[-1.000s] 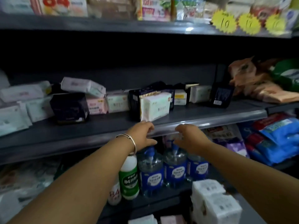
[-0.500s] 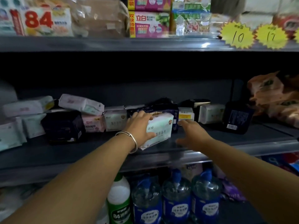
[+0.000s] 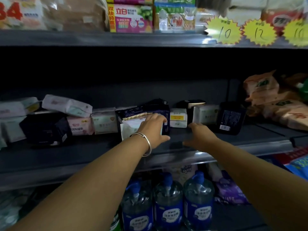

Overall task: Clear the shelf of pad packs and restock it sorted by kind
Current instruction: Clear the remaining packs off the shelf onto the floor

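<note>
**Left hand on the white pack, right hand short of the row**

While the left hand (image 3: 152,129) lies over the front of a white pad pack (image 3: 131,129), fingers curled over its top right corner and thumb spread below, the right hand (image 3: 199,135) hovers open just above the shelf (image 3: 83,154), holding nothing. The pack stands mid-shelf against a dark pack (image 3: 143,108) behind it, its long axis running left to right. The left hand is plainly the nearer one. The small white pack (image 3: 178,117) lies just beyond the right hand's fingertips, likely its next pick.
</note>
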